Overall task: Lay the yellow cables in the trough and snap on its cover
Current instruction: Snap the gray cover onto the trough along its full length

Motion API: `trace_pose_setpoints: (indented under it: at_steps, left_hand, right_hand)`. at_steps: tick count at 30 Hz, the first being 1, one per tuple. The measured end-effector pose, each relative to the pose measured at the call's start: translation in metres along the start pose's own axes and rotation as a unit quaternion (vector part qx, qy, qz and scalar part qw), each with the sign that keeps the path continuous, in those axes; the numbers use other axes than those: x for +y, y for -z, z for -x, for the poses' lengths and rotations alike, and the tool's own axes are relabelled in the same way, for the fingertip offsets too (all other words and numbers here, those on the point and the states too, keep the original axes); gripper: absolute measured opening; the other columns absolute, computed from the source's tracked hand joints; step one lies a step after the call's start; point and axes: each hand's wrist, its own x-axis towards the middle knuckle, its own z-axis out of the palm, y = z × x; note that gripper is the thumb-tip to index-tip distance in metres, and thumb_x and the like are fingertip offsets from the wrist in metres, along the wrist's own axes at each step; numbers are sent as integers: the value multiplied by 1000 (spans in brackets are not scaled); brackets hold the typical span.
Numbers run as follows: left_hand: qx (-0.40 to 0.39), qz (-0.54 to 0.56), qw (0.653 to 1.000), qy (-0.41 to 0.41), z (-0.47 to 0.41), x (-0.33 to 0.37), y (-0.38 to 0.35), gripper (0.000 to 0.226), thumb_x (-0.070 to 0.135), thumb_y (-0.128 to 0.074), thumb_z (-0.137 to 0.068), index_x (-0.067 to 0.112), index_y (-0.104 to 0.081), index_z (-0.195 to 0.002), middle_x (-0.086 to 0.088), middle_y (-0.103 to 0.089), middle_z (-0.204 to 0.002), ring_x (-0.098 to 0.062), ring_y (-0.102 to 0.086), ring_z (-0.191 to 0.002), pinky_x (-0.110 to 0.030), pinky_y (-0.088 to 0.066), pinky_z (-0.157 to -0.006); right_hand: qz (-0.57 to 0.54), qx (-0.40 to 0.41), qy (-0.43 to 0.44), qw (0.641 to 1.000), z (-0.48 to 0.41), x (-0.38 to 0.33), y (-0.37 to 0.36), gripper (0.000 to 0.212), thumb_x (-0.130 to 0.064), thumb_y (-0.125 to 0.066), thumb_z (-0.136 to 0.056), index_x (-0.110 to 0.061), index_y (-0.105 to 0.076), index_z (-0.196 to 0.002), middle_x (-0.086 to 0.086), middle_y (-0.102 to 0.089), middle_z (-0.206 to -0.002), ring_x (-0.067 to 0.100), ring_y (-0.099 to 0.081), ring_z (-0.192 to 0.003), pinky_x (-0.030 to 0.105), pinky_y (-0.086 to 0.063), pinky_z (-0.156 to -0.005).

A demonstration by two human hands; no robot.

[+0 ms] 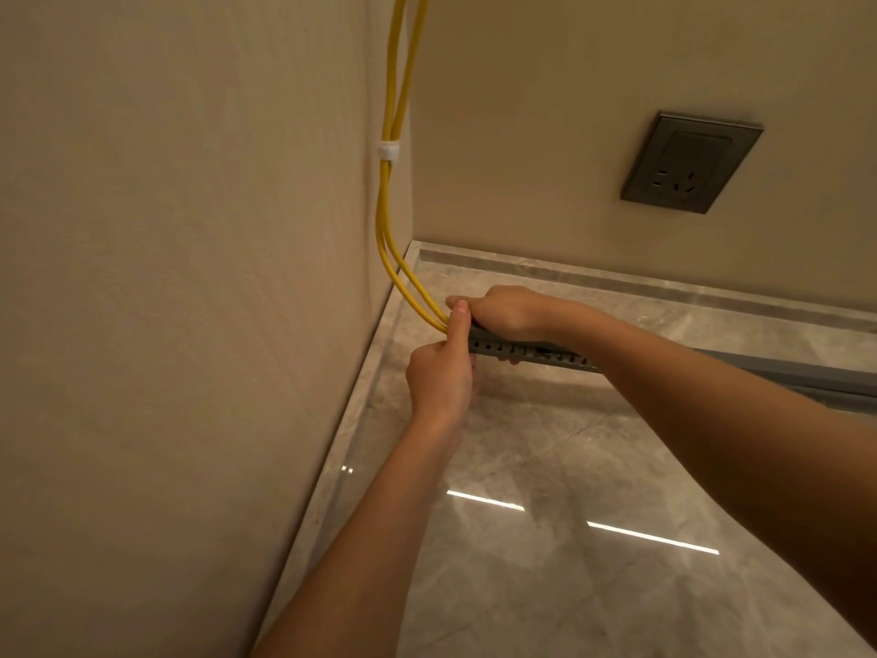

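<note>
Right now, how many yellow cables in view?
2 cables: side by side down the wall, through the white clip, then curving into the trough end. More may be hidden inside it.

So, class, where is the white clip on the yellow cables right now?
Head view, upper left of centre: the white clip wraps the yellow cables at the wall corner, left of the grey wall socket.

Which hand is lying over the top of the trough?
The right hand, clasped over the top of the grey trough; the left hand grips its end from below.
</note>
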Motion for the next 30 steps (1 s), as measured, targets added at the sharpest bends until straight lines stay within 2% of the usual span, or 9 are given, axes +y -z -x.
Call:
trace_pose_setpoints:
  at_steps: [3,7,10,13,17,19,22,26,30]
  left_hand:
    - [1,0,1000,15,-1,1,1,53,59,-47,-85,20,-45,-49,11,-34,-31,-5,-32,-32,-23,-27,-41]
    - [-1,19,1000,21,-4,6,1,46,54,-50,-86,18,-50,-57,12,-36,-33,-4,-32,-30,-20,-27,-37]
    - [-20,21,999,15,-5,8,2,44,49,-54,-83,20,-46,-51,10,-38,-38,-6,-33,-34,-18,-27,-34]
    - [-62,15,998,8,-7,10,8,41,43,-56,-83,20,-47,-50,7,-39,-40,-7,-34,-36,-18,-27,-35]
    - [-97,27,995,9,-9,11,12,31,39,-54,-86,18,-53,-63,7,-39,-43,-7,-33,-38,-19,-25,-36]
    - [-96,34,995,3,-8,12,11,28,37,-53,-87,17,-55,-69,6,-37,-43,-7,-31,-39,-20,-24,-36]
    - [-82,43,996,-12,-8,12,7,29,35,-53,-87,17,-53,-65,5,-33,-45,-8,-28,-39,-21,-21,-37]
    - [-75,60,995,-33,-7,11,6,28,34,-53,-87,15,-51,-66,6,-31,-44,-6,-26,-37,-18,-20,-35]
    - [-58,85,994,-29,-8,5,4,39,29,-52,-90,18,-42,-55,10,-29,-38,-3,-23,-32,-13,-19,-32]
  right_hand:
    - [-46,-112,-9,993,6,10,13,72,-66,-24,-88,-8,-63,-71,1,-65,-51,15,-62,-46,26,-49,-55]
    - [-113,-227,12,967,13,32,34,60,-67,-44,-79,-11,-63,-77,2,-66,-66,14,-62,-60,25,-52,-61]
    - [-151,-274,24,950,11,36,41,51,-58,-53,-75,-8,-64,-82,3,-69,-73,15,-65,-67,23,-53,-64]
    - [-150,-288,47,945,8,34,44,42,-51,-54,-77,-10,-66,-83,0,-72,-75,12,-67,-69,21,-53,-65]
    - [-140,-306,96,937,7,30,42,36,-46,-48,-83,-17,-67,-74,-4,-65,-68,10,-59,-62,21,-49,-65]
    - [-150,-308,112,933,8,30,41,36,-44,-46,-86,-16,-65,-73,-3,-62,-66,11,-55,-60,22,-46,-65]
    - [-166,-302,126,930,9,31,41,35,-40,-47,-89,-9,-62,-79,-2,-59,-64,11,-53,-58,22,-45,-62]
    - [-169,-285,138,933,9,31,39,36,-40,-47,-86,-9,-63,-78,-3,-59,-61,10,-53,-55,18,-46,-57]
    - [-150,-265,150,941,8,32,33,35,-43,-53,-85,-11,-62,-73,0,-57,-59,11,-51,-52,21,-44,-56]
